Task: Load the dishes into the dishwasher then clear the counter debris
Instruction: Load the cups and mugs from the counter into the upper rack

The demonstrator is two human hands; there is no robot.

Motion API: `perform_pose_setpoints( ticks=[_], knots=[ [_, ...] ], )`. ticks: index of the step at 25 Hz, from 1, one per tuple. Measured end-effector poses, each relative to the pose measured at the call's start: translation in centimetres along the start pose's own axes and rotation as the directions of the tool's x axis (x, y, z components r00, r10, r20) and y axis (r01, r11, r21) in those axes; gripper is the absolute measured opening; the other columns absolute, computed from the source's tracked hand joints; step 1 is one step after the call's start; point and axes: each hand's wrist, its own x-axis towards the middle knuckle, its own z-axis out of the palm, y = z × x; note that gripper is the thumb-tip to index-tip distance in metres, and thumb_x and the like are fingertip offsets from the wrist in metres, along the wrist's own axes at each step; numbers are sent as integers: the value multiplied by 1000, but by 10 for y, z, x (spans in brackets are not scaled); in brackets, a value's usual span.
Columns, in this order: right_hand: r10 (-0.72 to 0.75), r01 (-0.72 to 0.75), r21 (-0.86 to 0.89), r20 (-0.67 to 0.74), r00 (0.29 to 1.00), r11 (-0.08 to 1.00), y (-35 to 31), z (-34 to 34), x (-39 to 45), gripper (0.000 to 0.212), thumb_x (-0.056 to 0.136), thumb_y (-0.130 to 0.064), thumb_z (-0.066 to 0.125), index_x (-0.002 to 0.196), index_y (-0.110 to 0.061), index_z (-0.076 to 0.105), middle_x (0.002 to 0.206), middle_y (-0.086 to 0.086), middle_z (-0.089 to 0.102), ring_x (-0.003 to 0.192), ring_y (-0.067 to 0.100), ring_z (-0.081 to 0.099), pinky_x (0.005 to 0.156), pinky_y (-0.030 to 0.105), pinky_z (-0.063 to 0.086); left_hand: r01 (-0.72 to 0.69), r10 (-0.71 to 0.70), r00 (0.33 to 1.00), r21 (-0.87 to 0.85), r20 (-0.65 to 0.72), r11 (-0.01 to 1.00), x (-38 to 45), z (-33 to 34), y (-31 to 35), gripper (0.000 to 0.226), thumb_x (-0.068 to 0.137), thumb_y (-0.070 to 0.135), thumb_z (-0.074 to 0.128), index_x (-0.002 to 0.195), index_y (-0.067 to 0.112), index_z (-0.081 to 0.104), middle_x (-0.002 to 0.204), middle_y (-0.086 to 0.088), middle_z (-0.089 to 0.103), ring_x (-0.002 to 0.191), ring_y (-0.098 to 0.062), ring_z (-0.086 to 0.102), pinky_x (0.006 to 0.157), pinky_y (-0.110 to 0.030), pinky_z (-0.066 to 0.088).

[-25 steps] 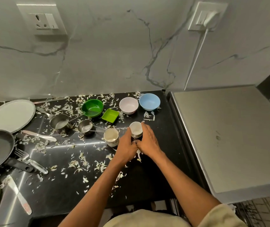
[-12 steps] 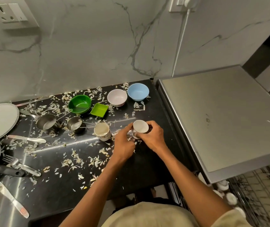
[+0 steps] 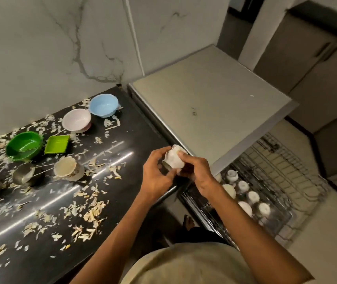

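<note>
Head | both hands [image 3: 182,173] grip cup [image 3: 173,157] | rack [image 3: 276,181] right | debris [image 3: 90,214] left

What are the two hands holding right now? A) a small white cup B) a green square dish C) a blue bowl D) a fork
A: the left hand and right hand both have a grip on the small white ceramic cup, tipped on its side above the edge of the black counter; the light blue plastic bowl sits untouched by the wall.
</note>
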Motion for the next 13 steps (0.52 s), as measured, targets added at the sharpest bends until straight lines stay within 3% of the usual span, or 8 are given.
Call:
perform_pose_setpoints(
  ticks=[4,7,10,13],
  knots=[
    [47,-29,210,-82,996,977,7,-65,-25,35,94,-36,64,113,-8,73,94,9,75,79,19,70,68,31,56,-3,3,992,-3,127,1000,-11,66,15,72,65,11,87,128,28,57,121,9,61,113,-12,62,90,-39,58],
    [55,-17,292,-121,991,956,19,-114,-38,32,97,-37,60,111,-11,73,94,8,74,77,18,68,66,30,52,14,-17,980,17,196,1000,-22,112,22,66,66,16,84,126,22,57,118,8,64,109,-7,64,89,-31,57],
    [73,-26,281,-160,984,959,38,-166,-46,36,100,-39,56,117,-11,71,107,11,75,96,26,72,84,41,56,21,-56,959,126,278,992,-38,161,28,63,66,25,86,123,22,59,114,9,65,103,-6,64,85,-22,55],
    [21,17,138,-269,963,990,63,-219,-49,33,101,-42,54,113,-19,74,108,8,76,105,25,71,95,46,55,34,-118,939,254,322,967,-55,212,30,64,65,44,79,123,25,58,118,7,65,107,-10,63,90,-35,56]
  ],
)
